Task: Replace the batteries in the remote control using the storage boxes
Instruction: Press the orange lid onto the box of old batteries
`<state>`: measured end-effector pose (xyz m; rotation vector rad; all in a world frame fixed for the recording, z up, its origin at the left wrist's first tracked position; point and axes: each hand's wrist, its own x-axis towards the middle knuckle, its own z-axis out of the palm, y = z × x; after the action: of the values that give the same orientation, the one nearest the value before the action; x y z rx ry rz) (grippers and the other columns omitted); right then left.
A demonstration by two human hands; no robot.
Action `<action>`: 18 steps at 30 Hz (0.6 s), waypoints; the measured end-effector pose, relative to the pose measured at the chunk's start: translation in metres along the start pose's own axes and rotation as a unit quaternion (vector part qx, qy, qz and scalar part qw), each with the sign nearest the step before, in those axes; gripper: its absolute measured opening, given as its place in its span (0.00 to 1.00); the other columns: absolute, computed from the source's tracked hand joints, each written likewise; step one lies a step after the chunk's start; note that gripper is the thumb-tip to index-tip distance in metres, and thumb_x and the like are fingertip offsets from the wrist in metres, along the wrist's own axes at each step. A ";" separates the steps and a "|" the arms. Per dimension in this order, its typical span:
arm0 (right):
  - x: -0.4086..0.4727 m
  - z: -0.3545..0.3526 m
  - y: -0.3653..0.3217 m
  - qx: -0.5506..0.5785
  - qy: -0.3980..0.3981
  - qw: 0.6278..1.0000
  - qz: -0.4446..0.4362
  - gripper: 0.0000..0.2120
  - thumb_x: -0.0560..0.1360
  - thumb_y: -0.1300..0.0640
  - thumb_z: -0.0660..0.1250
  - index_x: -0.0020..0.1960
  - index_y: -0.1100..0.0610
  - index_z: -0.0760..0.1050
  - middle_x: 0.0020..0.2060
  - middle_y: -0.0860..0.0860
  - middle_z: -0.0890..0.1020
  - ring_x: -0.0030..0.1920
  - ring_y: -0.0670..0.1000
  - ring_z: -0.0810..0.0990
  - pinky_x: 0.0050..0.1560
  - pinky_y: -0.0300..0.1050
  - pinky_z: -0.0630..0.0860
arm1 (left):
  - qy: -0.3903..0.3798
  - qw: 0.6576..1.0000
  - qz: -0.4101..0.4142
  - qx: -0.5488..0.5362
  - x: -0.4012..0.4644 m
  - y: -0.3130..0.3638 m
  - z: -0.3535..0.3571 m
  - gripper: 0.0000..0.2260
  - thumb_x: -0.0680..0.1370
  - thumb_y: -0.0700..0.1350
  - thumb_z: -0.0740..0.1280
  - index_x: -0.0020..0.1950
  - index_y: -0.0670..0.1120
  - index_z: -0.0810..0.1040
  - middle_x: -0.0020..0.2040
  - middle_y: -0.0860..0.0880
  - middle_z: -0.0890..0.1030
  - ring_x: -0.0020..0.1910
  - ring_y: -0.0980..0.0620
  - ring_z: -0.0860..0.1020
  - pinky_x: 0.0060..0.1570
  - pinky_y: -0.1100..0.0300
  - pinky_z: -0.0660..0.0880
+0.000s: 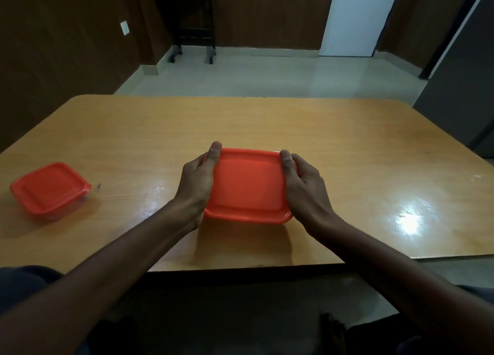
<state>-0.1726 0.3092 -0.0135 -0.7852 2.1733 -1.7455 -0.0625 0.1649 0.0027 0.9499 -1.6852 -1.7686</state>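
A storage box with an orange lid (247, 186) is in the middle of the wooden table (347, 151), near its front edge. My left hand (199, 179) grips its left side with the thumb on the lid's far left corner. On the right side, my right hand (303, 179) holds it the same way, thumb on the far right corner. The lid is on, so the contents are hidden. A second, smaller storage box with an orange lid (49, 190) sits closed at the table's left edge. No remote control or batteries are in view.
A small dark speck (99, 186) lies just right of the smaller box. Beyond the table is a tiled floor with a black wheeled stand (191, 26) against the brown wall, and a white door (358, 18) at the back right.
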 end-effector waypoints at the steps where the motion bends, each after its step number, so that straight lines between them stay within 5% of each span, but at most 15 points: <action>1: 0.001 0.000 0.001 -0.004 0.001 1.000 -0.001 0.20 0.84 0.39 0.54 0.50 0.50 0.80 0.34 0.45 0.79 0.30 0.38 0.75 0.30 0.34 0.72 | 0.002 1.000 -0.002 0.001 0.000 -0.001 0.000 0.19 0.81 0.62 0.62 0.43 0.48 0.78 0.39 0.48 0.79 0.36 0.51 0.76 0.35 0.61 0.75; 7: 0.005 -0.012 -0.006 -0.119 -0.010 0.992 -0.026 0.20 0.84 0.39 0.53 0.55 0.50 0.78 0.40 0.49 0.82 0.35 0.43 0.78 0.35 0.40 0.72 | 0.012 0.998 -0.036 -0.058 -0.003 -0.001 0.008 0.28 0.79 0.65 0.63 0.60 0.40 0.78 0.48 0.41 0.81 0.45 0.43 0.81 0.53 0.42 0.80; 9: 0.007 -0.022 -0.004 -0.278 0.029 0.954 -0.112 0.21 0.83 0.40 0.55 0.68 0.50 0.74 0.55 0.54 0.82 0.50 0.50 0.80 0.43 0.43 0.73 | 0.004 0.993 -0.069 -0.092 -0.003 -0.002 0.013 0.25 0.79 0.64 0.64 0.59 0.42 0.76 0.53 0.36 0.83 0.47 0.41 0.84 0.54 0.39 0.80; 11: 0.005 -0.030 -0.002 -0.391 0.035 0.896 -0.210 0.26 0.81 0.37 0.59 0.72 0.52 0.72 0.64 0.56 0.76 0.61 0.55 0.74 0.52 0.48 0.75 | 0.005 0.985 -0.097 -0.139 -0.002 -0.003 0.018 0.13 0.81 0.57 0.64 0.50 0.47 0.75 0.47 0.39 0.84 0.40 0.46 0.84 0.46 0.48 0.83; 14: -0.007 -0.037 -0.006 -0.466 -0.013 0.838 -0.283 0.30 0.77 0.31 0.59 0.61 0.53 0.82 0.59 0.54 0.80 0.63 0.57 0.73 0.55 0.57 0.75 | -0.015 0.966 -0.158 -0.206 -0.013 0.001 0.031 0.09 0.84 0.50 0.61 0.48 0.48 0.75 0.43 0.44 0.80 0.40 0.45 0.81 0.40 0.49 0.79; 18: -0.029 -0.044 -0.015 -0.519 -0.010 0.807 -0.282 0.31 0.76 0.29 0.57 0.52 0.54 0.84 0.48 0.52 0.84 0.51 0.57 0.79 0.47 0.55 0.75 | -0.074 0.948 -0.195 -0.239 -0.024 -0.001 0.056 0.13 0.83 0.48 0.62 0.60 0.41 0.78 0.45 0.42 0.80 0.43 0.44 0.81 0.43 0.46 0.80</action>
<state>-0.1672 0.3599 0.0076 -1.8003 3.0243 -0.4630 -0.0909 0.2181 0.0043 0.9852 -1.0990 -2.4161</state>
